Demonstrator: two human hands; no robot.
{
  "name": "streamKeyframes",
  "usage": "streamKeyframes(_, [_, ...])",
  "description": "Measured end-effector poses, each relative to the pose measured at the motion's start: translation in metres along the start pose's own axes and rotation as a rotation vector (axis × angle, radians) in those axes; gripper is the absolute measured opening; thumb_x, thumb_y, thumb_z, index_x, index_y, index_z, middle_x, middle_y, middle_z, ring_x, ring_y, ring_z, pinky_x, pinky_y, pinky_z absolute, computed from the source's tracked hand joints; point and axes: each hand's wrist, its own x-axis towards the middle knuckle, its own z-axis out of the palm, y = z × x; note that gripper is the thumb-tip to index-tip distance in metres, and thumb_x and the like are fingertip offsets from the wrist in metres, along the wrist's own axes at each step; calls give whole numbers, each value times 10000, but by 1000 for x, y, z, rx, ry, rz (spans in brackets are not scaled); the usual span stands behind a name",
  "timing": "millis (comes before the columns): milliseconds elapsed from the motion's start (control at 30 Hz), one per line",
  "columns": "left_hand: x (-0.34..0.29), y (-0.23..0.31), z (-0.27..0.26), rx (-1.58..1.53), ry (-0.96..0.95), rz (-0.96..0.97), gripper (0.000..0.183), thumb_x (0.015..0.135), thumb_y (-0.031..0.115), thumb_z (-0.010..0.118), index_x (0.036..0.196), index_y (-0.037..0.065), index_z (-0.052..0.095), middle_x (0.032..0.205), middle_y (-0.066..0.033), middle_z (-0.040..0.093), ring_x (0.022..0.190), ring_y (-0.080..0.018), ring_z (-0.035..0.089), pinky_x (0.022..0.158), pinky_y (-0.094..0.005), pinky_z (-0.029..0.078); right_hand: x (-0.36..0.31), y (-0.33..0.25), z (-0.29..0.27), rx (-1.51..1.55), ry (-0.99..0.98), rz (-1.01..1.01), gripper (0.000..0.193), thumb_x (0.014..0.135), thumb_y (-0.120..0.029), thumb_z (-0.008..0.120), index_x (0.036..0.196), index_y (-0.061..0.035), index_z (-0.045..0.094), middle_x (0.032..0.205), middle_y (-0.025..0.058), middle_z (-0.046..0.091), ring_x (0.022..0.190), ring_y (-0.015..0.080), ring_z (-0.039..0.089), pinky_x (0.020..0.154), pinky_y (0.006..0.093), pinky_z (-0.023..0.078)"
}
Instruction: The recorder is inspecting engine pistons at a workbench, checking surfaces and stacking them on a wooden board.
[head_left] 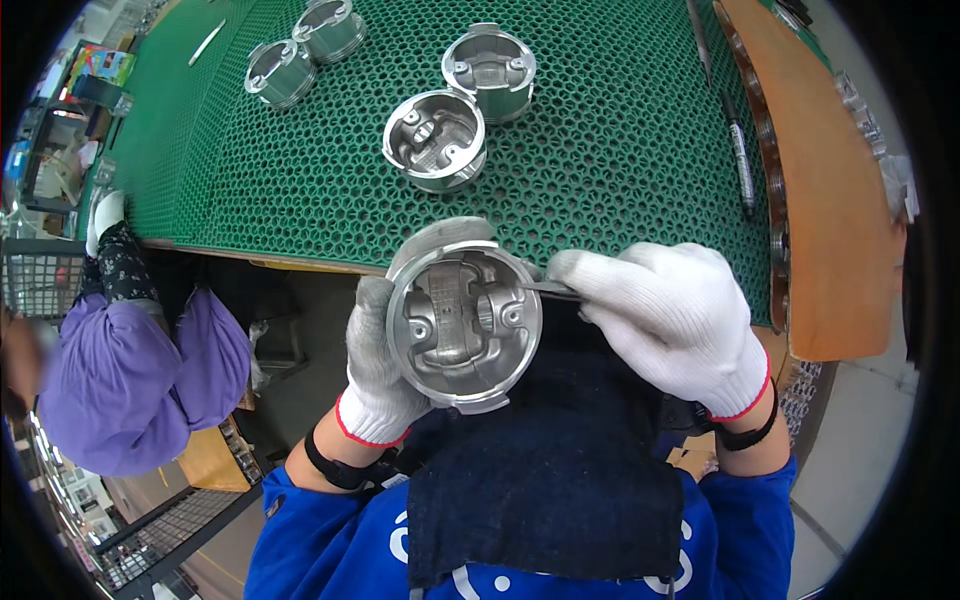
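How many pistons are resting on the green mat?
4 visible: two pistons toward the far left; two beyond the left hand. More may hide beneath the brown board.

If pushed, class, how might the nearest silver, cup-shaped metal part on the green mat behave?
The silver part probably feels stiff, given its metal walls. Its shiny outside may be slippery. Tipped over, its round side could roll.

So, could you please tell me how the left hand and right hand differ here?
The left hand cups a hollow metal piston; the right hand pinches a thin metal tool. The left glove looks greyer, the right glove whiter. Both gloves are edged in red at the wrist.
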Motion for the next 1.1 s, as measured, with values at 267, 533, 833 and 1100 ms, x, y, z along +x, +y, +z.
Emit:
streamKeyframes(267, [1, 24, -30, 76, 64, 208, 794, 901, 597, 444, 1416, 11, 294, 1290, -202, 509, 1142, -315, 569, 966, -429, 492, 13, -6, 15, 736, -290, 229, 310, 834, -96, 628, 1142, -68, 648, 935, 121, 695, 748, 201, 687, 693, 303, 552])
streamKeyframes(533, [21, 128, -151, 702, 632, 524, 423, 1017, 232, 376, 1370, 1, 399, 1266, -135, 539, 1001, -199, 631, 868, -340, 530, 53, 13, 26, 9, 16, 213, 452, 840, -141, 616, 1284, -98, 546, 867, 158, 658, 766, 283, 664, 688, 346, 526])
streamKeyframes(833, [12, 40, -88, 874, 357, 881, 531, 935, 109, 532, 1408, -3, 318, 1455, -156, 343, 1340, -284, 351, 1043, -484, 379, 75, 22, 61, -15, -60, 89, 292, 846, -209, 611, 1118, -108, 579, 799, 141, 628, 753, 333, 635, 672, 421, 507])
streamKeyframes(1100, [4, 9, -21, 54, -84, 190, 836, 899, 578, 510, 1447, 7, 241, 1434, -172, 368, 1310, -278, 399, 1071, -414, 362, 25, -8, 21, 310, -7, -40, 286, 814, -159, 646, 1096, -207, 641, 837, 79, 649, 754, 289, 645, 675, 361, 532])
